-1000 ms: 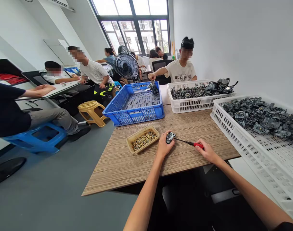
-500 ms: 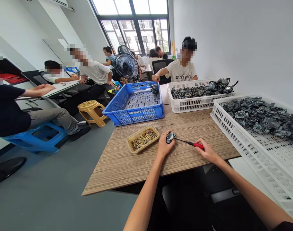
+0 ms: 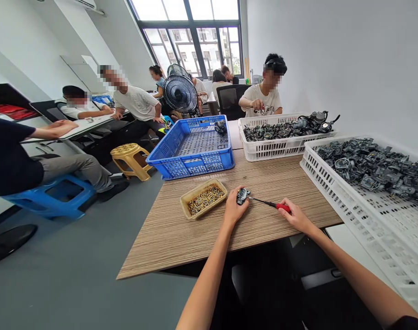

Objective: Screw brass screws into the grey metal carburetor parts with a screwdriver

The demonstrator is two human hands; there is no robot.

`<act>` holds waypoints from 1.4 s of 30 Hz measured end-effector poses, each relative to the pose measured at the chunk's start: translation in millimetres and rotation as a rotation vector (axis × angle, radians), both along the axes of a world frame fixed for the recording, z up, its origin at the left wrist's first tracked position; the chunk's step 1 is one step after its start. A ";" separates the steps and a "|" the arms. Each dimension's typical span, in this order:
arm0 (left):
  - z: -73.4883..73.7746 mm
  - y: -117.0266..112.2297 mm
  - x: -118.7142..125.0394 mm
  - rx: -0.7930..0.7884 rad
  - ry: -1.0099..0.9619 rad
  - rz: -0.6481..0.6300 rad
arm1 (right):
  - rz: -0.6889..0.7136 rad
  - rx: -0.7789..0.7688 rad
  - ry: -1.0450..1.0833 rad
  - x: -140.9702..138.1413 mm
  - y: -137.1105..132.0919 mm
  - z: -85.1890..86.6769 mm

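My left hand (image 3: 233, 208) grips a small grey metal carburetor part (image 3: 242, 196) just above the wooden table (image 3: 202, 238). In my right hand (image 3: 294, 215) is a screwdriver (image 3: 282, 207) with a red handle and a dark shaft. The shaft points left, and its tip meets the right side of the carburetor part; the exact contact point is too small to make out. Left of my left hand sits a shallow tan tray (image 3: 186, 208) holding many brass-coloured and silvery screws (image 3: 206, 200).
A blue crate (image 3: 198, 166) with one dark part (image 3: 220, 127) stands beyond the tray. Two white crates, one at the back (image 3: 274, 152) and one at the right (image 3: 353, 215), hold piled carburetor parts. A co-worker (image 3: 263, 98) sits opposite; other people and a fan (image 3: 180, 94) are behind.
The co-worker opposite has drawn an arm back from the blue crate to the chest. My hands, the carburetor part and the screwdriver look almost the same.
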State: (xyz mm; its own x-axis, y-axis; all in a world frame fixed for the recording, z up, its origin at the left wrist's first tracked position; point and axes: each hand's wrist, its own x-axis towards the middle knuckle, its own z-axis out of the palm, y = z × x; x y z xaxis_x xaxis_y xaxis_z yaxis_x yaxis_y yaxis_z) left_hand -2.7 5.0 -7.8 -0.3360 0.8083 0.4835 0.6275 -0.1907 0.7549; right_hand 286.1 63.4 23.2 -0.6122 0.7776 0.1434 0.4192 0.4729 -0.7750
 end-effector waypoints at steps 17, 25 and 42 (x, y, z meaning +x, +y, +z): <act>-1.0 -0.6 0.2 -0.008 -0.003 -0.006 | -0.001 -0.003 -0.016 0.5 -1.0 3.1; -1.0 -0.2 0.4 -0.017 0.002 0.002 | 0.006 -0.001 -0.014 1.1 -0.5 2.2; 0.4 -0.2 -0.2 -0.007 0.005 -0.007 | -0.002 0.000 -0.012 -0.9 -3.7 7.0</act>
